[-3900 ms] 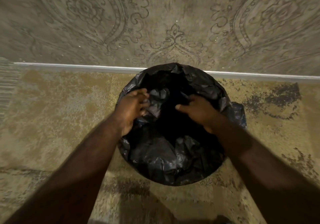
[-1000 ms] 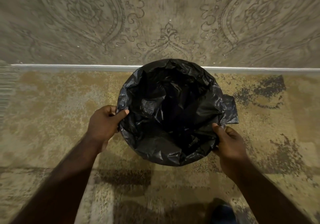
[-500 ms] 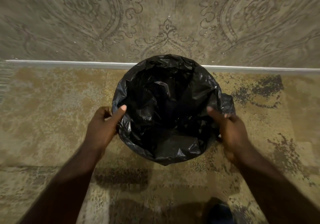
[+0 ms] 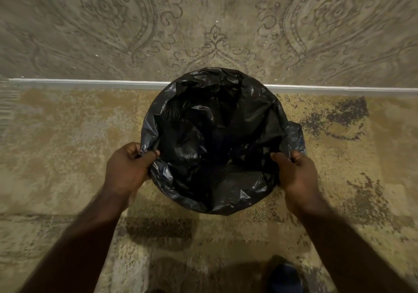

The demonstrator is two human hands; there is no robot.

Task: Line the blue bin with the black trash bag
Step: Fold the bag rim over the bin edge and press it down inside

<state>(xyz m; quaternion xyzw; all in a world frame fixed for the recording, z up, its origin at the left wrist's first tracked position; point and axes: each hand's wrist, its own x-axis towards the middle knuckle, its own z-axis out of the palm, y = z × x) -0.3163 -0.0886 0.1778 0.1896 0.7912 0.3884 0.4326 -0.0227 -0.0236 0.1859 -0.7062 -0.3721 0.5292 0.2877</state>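
Note:
The black trash bag (image 4: 214, 138) sits inside a round bin on the carpet, its edge folded out over the rim all the way around. The bag hides the bin; no blue shows. My left hand (image 4: 127, 168) pinches the bag's edge at the near-left rim, thumb inside and fingers outside. My right hand (image 4: 296, 172) grips the bag at the near-right rim the same way. A loose flap of bag (image 4: 295, 137) sticks out on the right, just beyond my right hand.
The bin stands close to a patterned wall (image 4: 214, 25) with a white baseboard (image 4: 90, 82). Mottled tan carpet (image 4: 67, 138) lies on both sides. A dark shoe tip (image 4: 285, 278) shows at the bottom edge.
Earlier both hands were inside the bag's mouth; they moved out to the rim. In the last half second both thumbs closed down on the folded edge, left and right.

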